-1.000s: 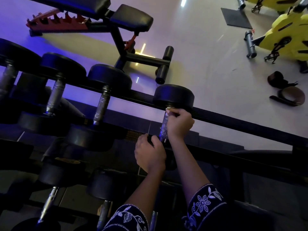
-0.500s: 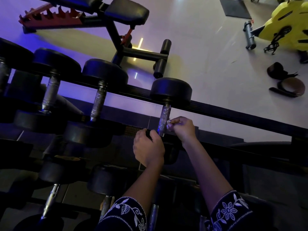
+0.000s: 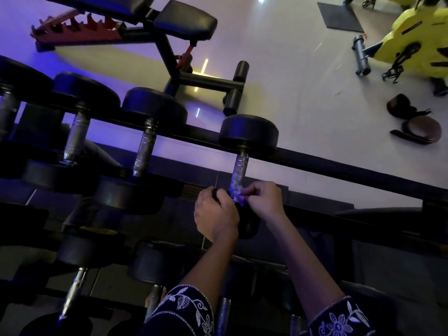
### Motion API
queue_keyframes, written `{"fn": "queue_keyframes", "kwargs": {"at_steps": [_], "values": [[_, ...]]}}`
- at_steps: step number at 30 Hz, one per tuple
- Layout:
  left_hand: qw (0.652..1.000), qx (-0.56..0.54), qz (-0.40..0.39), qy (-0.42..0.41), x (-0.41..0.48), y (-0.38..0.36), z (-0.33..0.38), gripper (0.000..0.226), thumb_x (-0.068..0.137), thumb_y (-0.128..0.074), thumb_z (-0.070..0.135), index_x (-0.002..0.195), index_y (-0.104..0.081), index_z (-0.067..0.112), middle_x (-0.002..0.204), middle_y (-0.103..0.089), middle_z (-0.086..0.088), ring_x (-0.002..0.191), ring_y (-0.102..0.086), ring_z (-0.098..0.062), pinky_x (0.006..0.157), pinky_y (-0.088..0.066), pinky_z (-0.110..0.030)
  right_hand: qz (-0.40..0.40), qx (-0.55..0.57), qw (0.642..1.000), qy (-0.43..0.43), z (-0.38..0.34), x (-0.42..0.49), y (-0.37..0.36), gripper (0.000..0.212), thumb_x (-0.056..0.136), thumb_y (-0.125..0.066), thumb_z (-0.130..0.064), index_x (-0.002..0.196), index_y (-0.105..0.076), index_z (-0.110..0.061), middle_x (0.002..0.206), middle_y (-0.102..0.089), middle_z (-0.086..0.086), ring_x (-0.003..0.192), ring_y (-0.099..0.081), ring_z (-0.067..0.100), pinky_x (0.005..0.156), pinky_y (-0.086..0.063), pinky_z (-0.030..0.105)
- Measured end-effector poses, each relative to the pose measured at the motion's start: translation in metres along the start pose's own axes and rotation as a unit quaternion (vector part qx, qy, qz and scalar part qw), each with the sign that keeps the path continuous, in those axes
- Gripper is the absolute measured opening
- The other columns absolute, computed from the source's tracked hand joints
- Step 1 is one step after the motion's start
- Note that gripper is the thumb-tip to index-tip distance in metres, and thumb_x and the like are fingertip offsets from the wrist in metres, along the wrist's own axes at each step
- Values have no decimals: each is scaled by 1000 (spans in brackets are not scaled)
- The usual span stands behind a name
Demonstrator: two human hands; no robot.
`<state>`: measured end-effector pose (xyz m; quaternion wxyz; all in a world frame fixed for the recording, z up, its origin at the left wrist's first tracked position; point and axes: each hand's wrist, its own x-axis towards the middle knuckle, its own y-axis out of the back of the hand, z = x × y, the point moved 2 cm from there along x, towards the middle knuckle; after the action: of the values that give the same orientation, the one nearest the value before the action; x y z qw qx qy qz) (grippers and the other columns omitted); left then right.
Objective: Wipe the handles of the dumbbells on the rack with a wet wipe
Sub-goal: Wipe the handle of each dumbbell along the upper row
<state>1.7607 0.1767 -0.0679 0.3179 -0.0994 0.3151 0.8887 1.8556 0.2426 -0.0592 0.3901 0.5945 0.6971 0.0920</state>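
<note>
Several black dumbbells with knurled steel handles lie on a dark rack (image 3: 339, 167). The rightmost top-row dumbbell (image 3: 248, 134) has its handle (image 3: 239, 172) bare down to my hands. My right hand (image 3: 263, 200) pinches a small crumpled white wet wipe (image 3: 237, 194) against the near end of that handle. My left hand (image 3: 215, 214) grips the dumbbell's near head, which is mostly hidden beneath it. Two more handles (image 3: 145, 151) (image 3: 76, 138) stand to the left.
A lower row of dumbbells (image 3: 155, 263) sits under my arms. Behind the rack stands a black adjustable bench (image 3: 184, 20) with a red toothed bracket. A yellow exercise bike (image 3: 417, 42), a floor mat (image 3: 339, 16) and a coiled belt (image 3: 417, 132) lie on the floor at right.
My right hand has slid down the handle from its far end, near the head, to its near end, with the wipe. My left hand has stayed on the near head.
</note>
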Motion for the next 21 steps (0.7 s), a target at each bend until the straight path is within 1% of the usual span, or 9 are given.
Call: {"fn": "queue_keyframes", "kwargs": {"at_steps": [3,6,8,10,13,15,17,19,21], "values": [[1000,-2,-2,-1,1,0,0,58,78,-30,45,118,-65,21,119,-65,1,104,-60,-22,93,-48,-46,35,-22,999,31,-9,-5,-3,11,68,-82,-15,73,-74,-22,70,-64,-11,70,-60,1,67,-49,18],[1000,6,-5,-7,0,0,1,63,79,-29,46,125,-62,20,125,-63,1,109,-58,-22,95,-47,-46,8,55,996,-73,-3,5,-2,15,71,-75,-5,70,-73,-20,78,-68,-4,79,-64,11,74,-56,27],[1000,4,-5,-5,0,-1,-1,64,79,-28,48,127,-61,20,126,-62,0,110,-58,-22,95,-46,-46,-16,91,991,-94,1,7,1,18,71,-74,-1,69,-72,-19,87,-72,5,87,-67,18,79,-58,34],[1000,-2,-4,4,1,-3,-4,69,76,-23,53,126,-60,22,123,-64,-2,108,-59,-24,94,-48,-47,-6,47,999,-26,1,3,0,16,71,-77,-5,72,-72,-20,85,-72,0,80,-66,11,74,-55,23],[1000,-6,2,16,3,-4,-3,77,71,-20,57,130,-57,24,123,-65,-4,110,-59,-27,95,-47,-48,44,-70,991,103,-10,-9,-8,10,71,-78,-11,74,-74,-20,75,-71,-6,66,-59,2,62,-40,6],[1000,-2,3,15,3,-3,-2,77,72,-20,56,132,-56,25,125,-64,-4,113,-58,-27,96,-46,-48,76,-66,984,148,-15,-7,-8,9,70,-78,-11,73,-75,-19,73,-72,-4,60,-57,-5,59,-36,0],[1000,-4,6,15,2,-3,-3,75,73,-21,55,133,-55,26,125,-64,-3,113,-58,-27,95,-47,-48,116,-49,977,171,-19,3,-4,7,71,-78,-12,75,-74,-18,74,-70,-1,61,-58,-3,61,-39,5],[1000,-6,3,15,2,-4,-5,73,74,-21,54,132,-55,27,124,-64,-3,111,-59,-26,94,-48,-48,150,-85,966,191,-25,14,-1,7,74,-74,-16,80,-72,-16,79,-66,4,71,-61,15,65,-43,21],[1000,-9,1,14,2,-4,-4,71,74,-22,53,130,-57,27,124,-64,-2,111,-59,-26,94,-47,-47,166,-120,955,215,-33,19,-2,6,77,-69,-14,83,-70,-13,83,-61,8,76,-59,26,65,-41,27]]}}
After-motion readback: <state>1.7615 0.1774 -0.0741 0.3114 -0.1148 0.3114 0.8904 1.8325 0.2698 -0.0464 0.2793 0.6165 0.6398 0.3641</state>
